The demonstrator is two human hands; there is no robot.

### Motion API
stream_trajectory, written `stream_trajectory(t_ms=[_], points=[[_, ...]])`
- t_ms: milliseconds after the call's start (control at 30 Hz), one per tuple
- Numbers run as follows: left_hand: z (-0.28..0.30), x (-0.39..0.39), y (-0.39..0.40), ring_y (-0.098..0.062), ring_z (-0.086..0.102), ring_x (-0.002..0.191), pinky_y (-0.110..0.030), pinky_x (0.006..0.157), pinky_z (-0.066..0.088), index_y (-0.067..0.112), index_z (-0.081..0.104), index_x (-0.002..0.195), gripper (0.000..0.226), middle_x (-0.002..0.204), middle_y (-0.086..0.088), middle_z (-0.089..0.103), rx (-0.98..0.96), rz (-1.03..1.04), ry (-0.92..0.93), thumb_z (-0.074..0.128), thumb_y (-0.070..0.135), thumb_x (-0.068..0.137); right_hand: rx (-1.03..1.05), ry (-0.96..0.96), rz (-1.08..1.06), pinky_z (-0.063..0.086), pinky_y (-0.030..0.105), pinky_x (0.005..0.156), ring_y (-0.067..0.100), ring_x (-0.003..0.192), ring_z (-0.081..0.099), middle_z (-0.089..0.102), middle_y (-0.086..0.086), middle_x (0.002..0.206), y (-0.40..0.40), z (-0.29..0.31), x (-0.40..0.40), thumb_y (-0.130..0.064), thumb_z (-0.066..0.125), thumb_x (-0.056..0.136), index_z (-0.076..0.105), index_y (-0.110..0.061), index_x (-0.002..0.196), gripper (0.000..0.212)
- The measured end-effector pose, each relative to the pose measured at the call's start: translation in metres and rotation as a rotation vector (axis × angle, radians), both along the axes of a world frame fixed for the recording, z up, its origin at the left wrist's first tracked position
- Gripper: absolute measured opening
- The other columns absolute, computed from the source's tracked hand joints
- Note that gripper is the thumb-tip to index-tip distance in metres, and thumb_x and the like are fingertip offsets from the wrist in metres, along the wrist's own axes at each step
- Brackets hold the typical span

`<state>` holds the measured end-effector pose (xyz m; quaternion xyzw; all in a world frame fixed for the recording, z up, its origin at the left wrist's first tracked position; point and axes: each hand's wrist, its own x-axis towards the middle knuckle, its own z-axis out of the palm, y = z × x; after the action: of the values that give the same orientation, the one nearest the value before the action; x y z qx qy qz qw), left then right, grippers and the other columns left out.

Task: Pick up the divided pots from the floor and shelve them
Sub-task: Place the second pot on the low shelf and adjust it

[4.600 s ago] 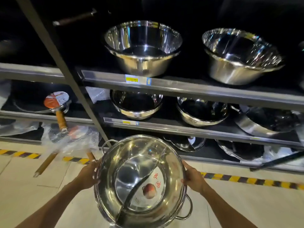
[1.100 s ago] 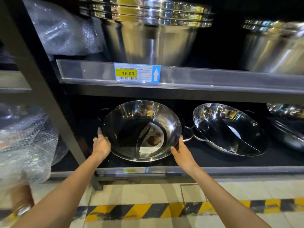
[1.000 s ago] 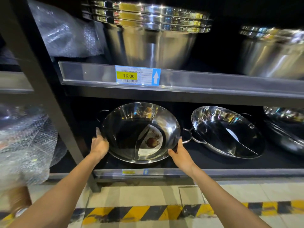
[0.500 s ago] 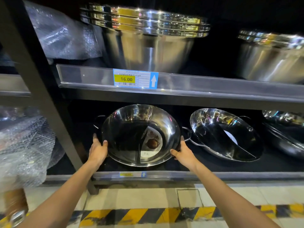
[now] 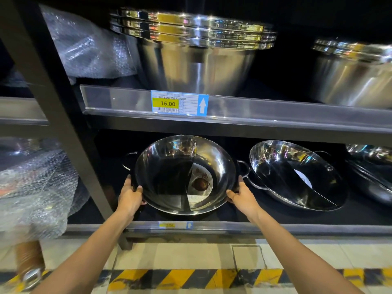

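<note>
The left hand [image 5: 129, 196] and right hand [image 5: 241, 195] clamp opposite sides of the rim of a divided pot [image 5: 184, 175], which sits tilted toward the camera on the lower shelf [image 5: 222, 227]. Just to its right leans a second pot [image 5: 297, 175]. Above, stacked bowls [image 5: 195, 54] stand behind a 16.00 price tag [image 5: 179, 102].

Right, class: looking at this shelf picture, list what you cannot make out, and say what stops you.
Head view only:
- Underside of the shiny steel divided pot: whether it rests on the black lower shelf or is tilted up by the hands; its own rim hides this.
- Small print on the blue and yellow price label: too small.
- Lower price tag: blurred.
- Steel pot at far right: cut off by the frame edge.
- Bubble-wrapped item at left: motion blur.
</note>
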<state>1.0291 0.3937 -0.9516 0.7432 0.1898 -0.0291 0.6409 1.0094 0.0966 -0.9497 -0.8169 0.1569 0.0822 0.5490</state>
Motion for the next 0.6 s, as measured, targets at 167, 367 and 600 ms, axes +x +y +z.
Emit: stream_trajectory(t_ms=[167,367,600], points=[[-0.002,-0.002,0.000,-0.019,0.056,0.065,-0.055,0.101,0.044,0.020,0.015,0.145,0.057,0.066,-0.006,0.053,0.071,0.004,-0.009,0.041,0.007,0.095,-0.073,0.012,0.025,0.049,0.033,0.086,0.020,0.087,0.057,0.060,0.005,0.081,-0.004,0.004,0.004,-0.010,0.053,0.093,0.002,-0.015,0.149,0.076],[-0.004,-0.001,-0.004,-0.018,0.055,0.071,-0.036,0.078,0.054,0.015,0.017,0.145,0.057,0.076,-0.010,0.053,0.119,0.049,-0.049,0.042,0.005,0.094,-0.071,0.012,0.021,0.036,0.045,0.112,0.028,0.126,0.048,0.058,0.014,0.129,-0.004,0.006,0.011,-0.005,0.052,0.092,0.004,-0.013,0.148,0.074],[-0.003,0.003,-0.008,-0.037,0.055,0.111,-0.045,0.091,0.052,0.017,0.020,0.143,0.055,0.132,-0.025,0.047,0.237,0.052,-0.045,0.041,0.005,0.094,-0.115,0.020,0.008,0.039,0.042,0.110,0.026,0.122,0.051,0.060,0.013,0.126,-0.004,0.005,0.019,-0.006,0.054,0.091,0.019,-0.010,0.146,0.065]])
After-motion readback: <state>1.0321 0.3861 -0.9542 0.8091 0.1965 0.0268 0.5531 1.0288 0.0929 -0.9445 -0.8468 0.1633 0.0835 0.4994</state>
